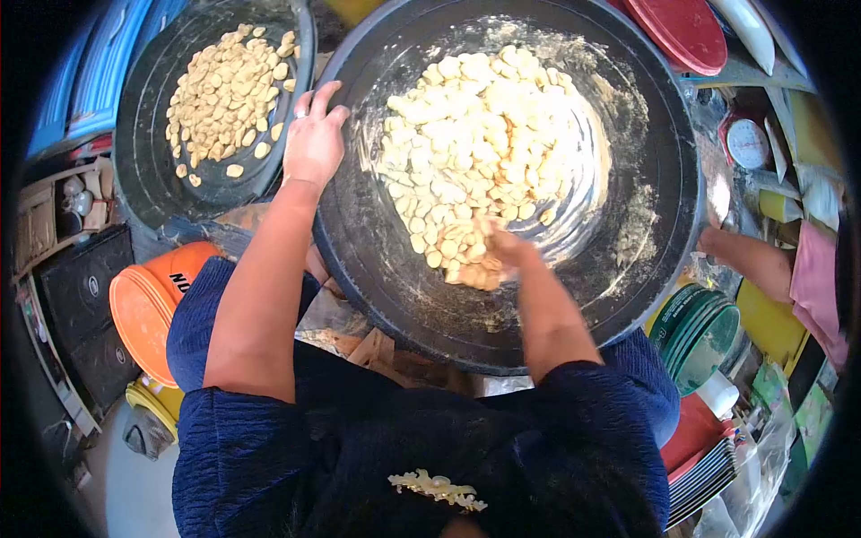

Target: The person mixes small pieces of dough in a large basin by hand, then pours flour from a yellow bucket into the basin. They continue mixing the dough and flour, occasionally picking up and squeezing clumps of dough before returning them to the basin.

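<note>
A large round black basin (659, 224) takes up the middle of the view, its inner wall streaked with pale powder. Many flat, pale yellow pieces (484, 125) lie heaped in it. My left hand (314, 134) rests on the basin's left rim, its fingers apart and a ring on one finger. Inside the basin, at the near edge of the heap, my right hand (498, 247) is among the pieces; it is blurred and partly covered, so its fingers do not show clearly. A second black basin (143, 179) at the upper left holds more of these pieces (224, 99), darker in tone.
Another person's arm (753, 260) reaches in at the right beside the basin. An orange bucket (143, 314) stands at the left, green lids (700, 332) at the right. A dial scale (746, 143) and a red lid (686, 36) are at the upper right.
</note>
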Tool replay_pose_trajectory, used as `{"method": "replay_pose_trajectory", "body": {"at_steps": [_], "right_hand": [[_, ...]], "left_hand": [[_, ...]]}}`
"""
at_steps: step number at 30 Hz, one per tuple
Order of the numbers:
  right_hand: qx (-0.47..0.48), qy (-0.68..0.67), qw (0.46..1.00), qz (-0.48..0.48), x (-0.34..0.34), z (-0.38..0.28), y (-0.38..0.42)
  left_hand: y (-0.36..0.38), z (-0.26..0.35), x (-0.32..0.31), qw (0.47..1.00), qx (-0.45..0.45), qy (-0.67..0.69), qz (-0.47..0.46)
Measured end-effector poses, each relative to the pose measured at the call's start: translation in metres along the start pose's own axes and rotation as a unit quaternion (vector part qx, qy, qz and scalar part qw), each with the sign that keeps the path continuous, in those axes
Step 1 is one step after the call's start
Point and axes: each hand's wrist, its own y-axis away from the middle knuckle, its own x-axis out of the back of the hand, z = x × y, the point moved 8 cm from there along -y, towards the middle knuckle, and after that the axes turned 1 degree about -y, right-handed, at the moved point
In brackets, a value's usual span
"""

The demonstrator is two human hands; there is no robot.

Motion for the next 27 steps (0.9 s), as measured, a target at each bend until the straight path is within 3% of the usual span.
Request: {"method": "replay_pose_trajectory", "body": {"at_steps": [1, 2, 3, 4, 5, 7, 9, 10, 11, 12, 13, 15, 17, 18, 19, 21, 23, 25, 27], "right_hand": [[0.013, 0.063, 0.998, -0.015, -0.025, -0.015, -0.019], [0.019, -0.031, 0.999, -0.008, -0.065, -0.052, 0.056], [0.082, -0.006, 0.997, -0.008, -0.072, -0.043, 0.006], [0.088, 0.02, 0.992, -0.086, -0.101, -0.058, 0.024], [0.143, 0.097, 0.984, -0.046, -0.102, -0.069, 0.051], [0.223, 0.073, 0.957, -0.173, -0.096, -0.087, 0.089], [0.177, 0.046, 0.975, -0.13, -0.036, -0.08, 0.09], [0.159, 0.099, 0.977, 0.098, 0.017, -0.086, 0.111], [0.205, 0.091, 0.945, 0.238, 0.07, -0.076, 0.11], [0.175, 0.086, 0.877, 0.438, 0.13, -0.049, 0.099], [0.121, 0.121, 0.822, 0.543, 0.139, -0.048, 0.139], [0.157, 0.164, 0.76, 0.609, 0.141, -0.029, 0.097], [0.143, 0.253, 0.752, 0.591, 0.063, -0.047, 0.071], [0.198, 0.263, 0.783, 0.528, 0.015, -0.057, 0.056], [0.135, 0.391, 0.827, 0.38, -0.048, -0.073, 0.052], [0.174, 0.495, 0.821, 0.227, -0.138, -0.092, 0.061], [0.228, 0.46, 0.831, 0.215, -0.155, -0.125, 0.099], [0.184, 0.402, 0.897, -0.009, -0.165, -0.168, 0.131], [0.377, 0.478, 0.767, 0.203, -0.165, -0.222, 0.136]], "left_hand": [[0.0, 0.001, 0.003, 1.0, -0.008, 0.005, 0.017], [0.001, 0.003, 0.003, 1.0, -0.007, 0.009, 0.016], [0.0, 0.004, 0.006, 1.0, -0.006, 0.012, 0.019], [-0.002, 0.004, 0.007, 1.0, -0.01, 0.011, 0.025], [-0.002, 0.005, 0.006, 0.999, -0.017, 0.011, 0.028], [-0.002, 0.006, 0.006, 1.0, -0.012, 0.001, 0.023], [-0.003, 0.006, 0.006, 1.0, -0.011, -0.005, 0.022], [-0.004, 0.007, 0.007, 1.0, -0.008, -0.004, 0.021], [-0.002, 0.007, 0.008, 1.0, -0.002, -0.003, 0.018], [-0.001, 0.007, 0.008, 1.0, 0.001, -0.004, 0.015], [-0.001, 0.007, 0.009, 1.0, 0.001, -0.005, 0.015], [-0.001, 0.006, 0.008, 1.0, 0.004, -0.008, 0.017], [-0.001, 0.006, 0.008, 1.0, -0.008, -0.01, 0.025], [-0.002, 0.007, 0.009, 1.0, -0.005, -0.012, 0.021], [-0.001, 0.006, 0.008, 1.0, -0.003, -0.015, 0.022], [-0.002, 0.004, 0.006, 1.0, -0.01, -0.007, 0.026], [-0.002, 0.002, 0.004, 1.0, -0.013, -0.01, 0.024], [-0.001, 0.005, 0.008, 0.999, -0.017, -0.016, 0.042], [-0.001, 0.004, 0.006, 0.999, -0.01, -0.018, 0.037]]}}
